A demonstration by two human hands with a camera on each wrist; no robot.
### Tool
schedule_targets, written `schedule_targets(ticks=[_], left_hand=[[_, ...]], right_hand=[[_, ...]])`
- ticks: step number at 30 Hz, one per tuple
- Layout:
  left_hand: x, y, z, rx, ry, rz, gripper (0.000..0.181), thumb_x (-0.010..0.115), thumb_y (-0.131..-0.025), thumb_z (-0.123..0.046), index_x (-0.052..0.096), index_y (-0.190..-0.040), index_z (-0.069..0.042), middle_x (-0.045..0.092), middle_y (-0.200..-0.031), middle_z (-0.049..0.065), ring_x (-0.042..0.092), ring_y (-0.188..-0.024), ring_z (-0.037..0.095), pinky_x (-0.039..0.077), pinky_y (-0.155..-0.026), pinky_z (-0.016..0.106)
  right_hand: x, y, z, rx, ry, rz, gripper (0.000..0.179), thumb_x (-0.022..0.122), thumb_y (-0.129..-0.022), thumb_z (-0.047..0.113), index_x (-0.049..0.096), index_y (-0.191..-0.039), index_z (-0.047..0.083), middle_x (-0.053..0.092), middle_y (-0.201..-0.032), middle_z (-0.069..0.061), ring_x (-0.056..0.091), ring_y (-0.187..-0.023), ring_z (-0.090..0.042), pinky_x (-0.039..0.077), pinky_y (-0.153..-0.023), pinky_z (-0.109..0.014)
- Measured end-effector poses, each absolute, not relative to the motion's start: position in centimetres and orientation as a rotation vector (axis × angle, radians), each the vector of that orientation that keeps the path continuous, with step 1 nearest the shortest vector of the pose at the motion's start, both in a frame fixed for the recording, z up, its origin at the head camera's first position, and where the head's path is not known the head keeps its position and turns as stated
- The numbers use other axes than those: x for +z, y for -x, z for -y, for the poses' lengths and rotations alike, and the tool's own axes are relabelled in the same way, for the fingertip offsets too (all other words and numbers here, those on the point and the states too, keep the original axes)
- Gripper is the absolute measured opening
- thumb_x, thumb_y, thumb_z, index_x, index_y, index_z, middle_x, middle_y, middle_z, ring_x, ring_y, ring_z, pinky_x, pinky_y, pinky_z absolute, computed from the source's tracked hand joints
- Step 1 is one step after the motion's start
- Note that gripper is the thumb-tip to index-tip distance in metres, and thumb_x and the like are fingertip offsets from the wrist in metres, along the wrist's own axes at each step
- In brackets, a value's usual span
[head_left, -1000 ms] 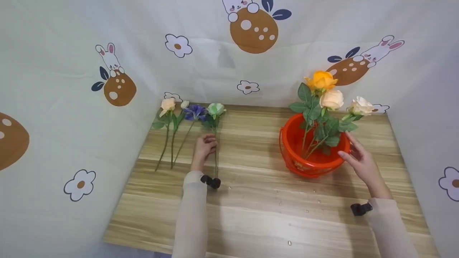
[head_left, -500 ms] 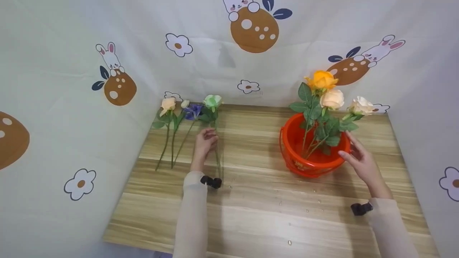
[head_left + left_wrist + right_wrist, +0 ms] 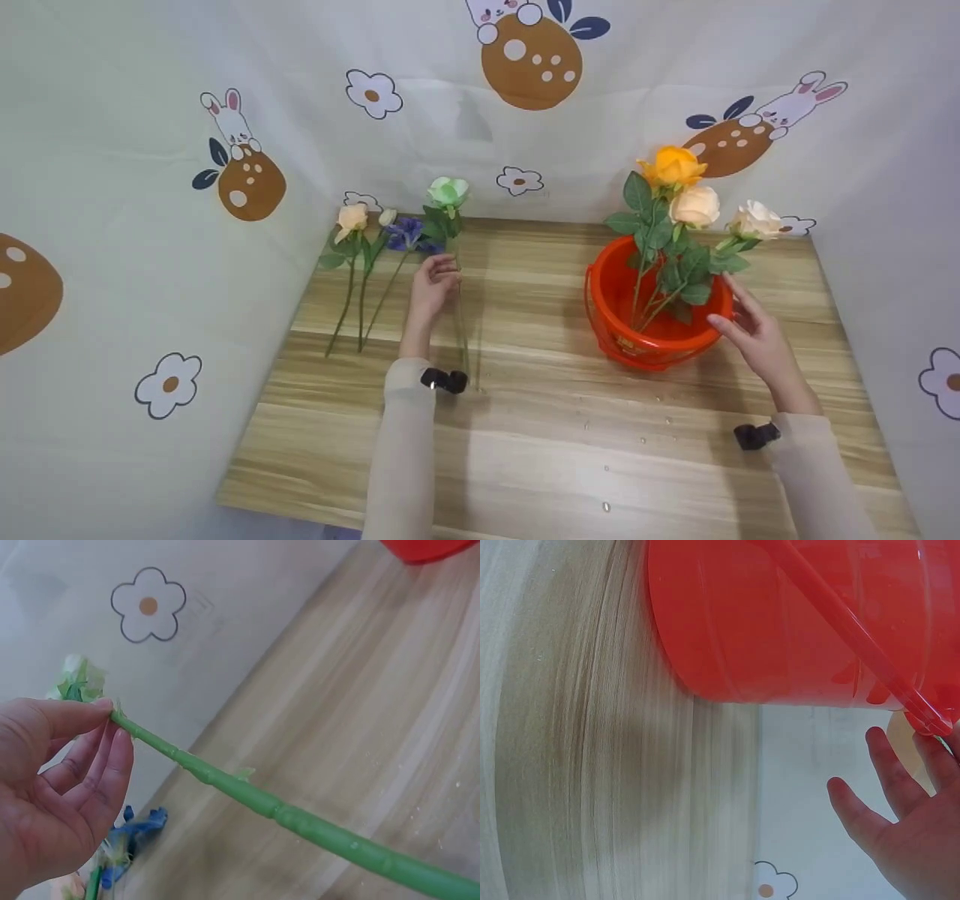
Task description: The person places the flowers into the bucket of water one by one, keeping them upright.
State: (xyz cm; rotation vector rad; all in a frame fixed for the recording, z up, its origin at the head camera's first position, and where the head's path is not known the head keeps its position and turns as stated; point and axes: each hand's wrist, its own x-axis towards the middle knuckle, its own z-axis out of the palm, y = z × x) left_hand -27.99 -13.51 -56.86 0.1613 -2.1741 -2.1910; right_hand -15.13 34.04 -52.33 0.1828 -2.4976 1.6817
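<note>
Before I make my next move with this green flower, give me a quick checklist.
1. Green flower held: ok, the left hand pinches its stem.
2. Red bucket upright: ok.
3. Room inside it: looks ok, bare space shows beside three flowers.
4. Right hand at the bucket: ok.
5. Green flower's leaves clear of the purple flower: cannot tell, they overlap in the head view.
6. Tabletop clean: not ok, small shiny specks, perhaps droplets, lie on it.

Glossy plastic bucket (image 3: 765, 622), smooth wood-grain table (image 3: 547, 300)
</note>
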Motion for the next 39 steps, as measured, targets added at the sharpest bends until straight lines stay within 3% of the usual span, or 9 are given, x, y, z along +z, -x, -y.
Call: schedule_targets(ticks=[3,11,14,20,31,39], left_hand=[[-55.9,27.9,13.2,-2.217,-0.152,2.160,0.038,0.062,-0.083,0.010,0.055,-0.119,0.004,0.058,-0.110,0.025,0.060,-0.085,0.016,0.053,-0.083,0.049],[-52.7,27.0,12.2,-2.312,-0.046,2.084,0.039,0.059,-0.083,0.012,0.051,-0.120,0.008,0.058,-0.108,0.022,0.060,-0.078,0.015,0.056,-0.064,0.028],[-51.0,26.4,11.8,-2.335,0.003,2.074,0.040,0.059,-0.083,0.013,0.049,-0.121,0.012,0.058,-0.107,0.023,0.061,-0.079,0.017,0.057,-0.065,0.030],[-49.7,26.1,11.1,-2.325,0.053,2.071,0.038,0.061,-0.083,0.011,0.052,-0.120,0.009,0.057,-0.108,0.025,0.062,-0.081,0.020,0.057,-0.065,0.032],[-48.6,26.5,9.4,-2.248,0.182,2.001,0.035,0.064,-0.083,0.007,0.055,-0.116,0.003,0.059,-0.097,0.007,0.061,-0.075,0.013,0.056,-0.062,0.027],[-46.0,26.3,7.9,-2.253,0.210,1.989,0.035,0.066,-0.083,0.006,0.056,-0.115,0.001,0.059,-0.102,0.015,0.060,-0.072,0.014,0.057,-0.064,0.029]], right_hand=[[-52.8,15.4,-34.3,1.685,-0.185,2.497,0.065,0.061,-0.089,0.002,0.032,-0.147,0.011,0.033,-0.146,-0.026,0.053,-0.104,0.009,0.047,-0.081,-0.008],[-52.8,15.4,-34.4,1.682,-0.200,2.499,0.065,0.060,-0.090,0.002,0.030,-0.147,0.010,0.026,-0.150,-0.024,0.052,-0.105,0.010,0.047,-0.081,-0.007],[-53.7,15.8,-34.8,1.690,-0.201,2.494,0.066,0.060,-0.090,0.002,0.030,-0.148,0.011,0.025,-0.151,-0.023,0.051,-0.105,0.010,0.047,-0.081,-0.008],[-54.4,16.1,-35.1,1.692,-0.209,2.476,0.066,0.060,-0.090,0.001,0.031,-0.147,0.012,0.024,-0.152,-0.021,0.051,-0.107,0.010,0.046,-0.083,-0.008],[-54.5,16.1,-35.2,1.685,-0.219,2.477,0.066,0.061,-0.090,0.004,0.031,-0.148,0.017,0.026,-0.153,-0.014,0.048,-0.113,0.008,0.044,-0.087,-0.007],[-54.5,16.1,-35.1,1.694,-0.216,2.466,0.067,0.061,-0.089,0.001,0.032,-0.147,0.013,0.027,-0.151,-0.020,0.049,-0.111,0.008,0.045,-0.086,-0.007]])
